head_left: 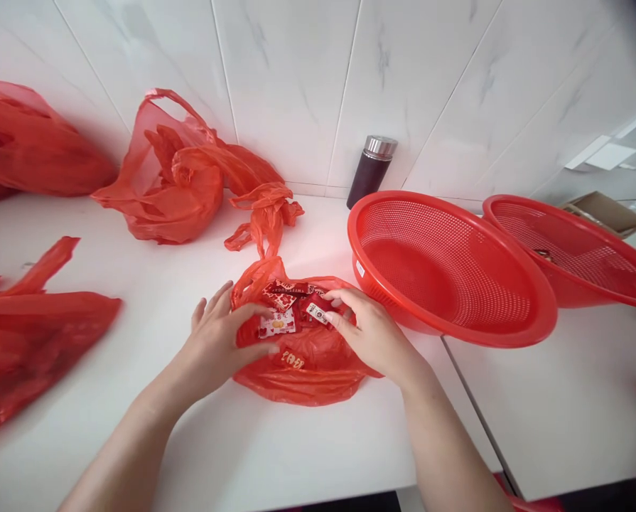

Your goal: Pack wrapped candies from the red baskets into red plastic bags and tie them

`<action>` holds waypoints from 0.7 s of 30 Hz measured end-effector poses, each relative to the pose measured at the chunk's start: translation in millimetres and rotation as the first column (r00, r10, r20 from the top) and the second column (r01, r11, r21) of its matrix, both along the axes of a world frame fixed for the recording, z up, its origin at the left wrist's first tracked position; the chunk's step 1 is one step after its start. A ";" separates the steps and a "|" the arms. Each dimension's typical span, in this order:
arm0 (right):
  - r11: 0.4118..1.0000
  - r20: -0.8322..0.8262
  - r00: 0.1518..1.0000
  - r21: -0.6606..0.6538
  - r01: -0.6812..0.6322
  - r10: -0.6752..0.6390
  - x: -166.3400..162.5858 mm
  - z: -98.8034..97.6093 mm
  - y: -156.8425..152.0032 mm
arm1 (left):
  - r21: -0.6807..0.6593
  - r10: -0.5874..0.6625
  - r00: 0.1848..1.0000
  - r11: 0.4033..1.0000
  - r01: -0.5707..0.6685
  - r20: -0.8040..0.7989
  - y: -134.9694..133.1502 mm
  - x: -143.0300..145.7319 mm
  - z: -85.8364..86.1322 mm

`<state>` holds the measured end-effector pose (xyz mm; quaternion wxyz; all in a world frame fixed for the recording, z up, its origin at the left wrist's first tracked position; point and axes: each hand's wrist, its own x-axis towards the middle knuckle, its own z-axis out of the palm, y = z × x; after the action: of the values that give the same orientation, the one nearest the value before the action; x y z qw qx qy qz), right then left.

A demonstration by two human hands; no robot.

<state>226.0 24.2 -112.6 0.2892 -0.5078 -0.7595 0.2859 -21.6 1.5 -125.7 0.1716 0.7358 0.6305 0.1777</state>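
A red plastic bag (307,387) lies opened out on the white table, with several small wrapped candies (278,323) inside. Gold lettering shows on a red wrapper near the bag's front. My left hand (216,341) is at the bag's left side, thumb and fingers spread apart over its edge, nothing held. From the right, my right hand (371,331) reaches into the bag. Its thumb and fingertips close around the edge of a red candy packet (316,311) with a white label. The bag's knotted handles (264,213) trail toward the wall.
A red plastic colander (445,334) stands right of the bag, with another colander (578,284) beyond it. A dark thermos (369,174) leans by the tiled wall. Other red bags (173,206) sit at the back left and left (45,341). A cardboard box (608,213) is far right.
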 end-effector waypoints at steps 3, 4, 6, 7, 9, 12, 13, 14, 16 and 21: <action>0.999 0.009 1.000 0.041 0.017 -0.018 -0.2 -5.7 2.3 | 0.131 0.097 0.982 0.984 -0.119 0.163 1.4 -2.1 2.7; 0.998 0.020 0.999 0.052 0.025 -0.026 -0.1 -7.8 2.9 | 0.152 0.125 0.969 0.976 -0.159 0.212 1.3 -2.4 2.9; 0.998 0.071 0.997 0.049 0.041 -0.044 -0.5 -11.8 3.8 | 0.157 0.187 0.940 0.958 -0.238 0.287 1.0 -2.3 2.4; 0.998 0.111 0.992 0.035 0.051 -0.054 -1.2 -13.5 4.0 | 0.150 0.216 0.921 0.950 -0.276 0.323 1.1 -2.0 1.8; 0.998 0.199 0.978 0.002 0.069 -0.068 -3.8 -15.7 4.0 | 0.136 0.248 0.878 0.935 -0.327 0.409 2.1 -1.4 0.6; 0.996 0.257 0.962 0.027 0.088 -0.092 -9.0 -14.5 1.9 | 0.124 0.230 0.821 0.932 -0.340 0.523 3.3 -1.0 1.3; 0.993 0.255 0.961 0.074 0.093 -0.109 -10.1 -13.1 0.1 | 0.114 0.223 0.803 0.934 -0.338 0.553 2.3 -0.9 2.8; 0.986 0.255 0.959 0.135 0.095 -0.127 -10.6 -11.6 -2.5 | 0.100 0.217 0.782 0.937 -0.335 0.585 0.1 -0.9 4.8; 0.965 0.288 0.947 0.251 0.071 -0.145 -8.5 -9.2 -10.7 | 0.056 0.210 0.719 0.943 -0.327 0.662 -9.0 -0.5 9.7; 0.974 0.406 0.914 0.202 -0.102 0.012 16.0 -5.7 -43.7 | -0.045 0.209 0.558 0.955 -0.293 0.804 -49.0 1.7 16.4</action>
<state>242.0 -19.5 -118.2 0.1727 -0.4982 -0.8439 0.0983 -19.9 -47.5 -109.3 0.3740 0.4871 0.5750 0.5406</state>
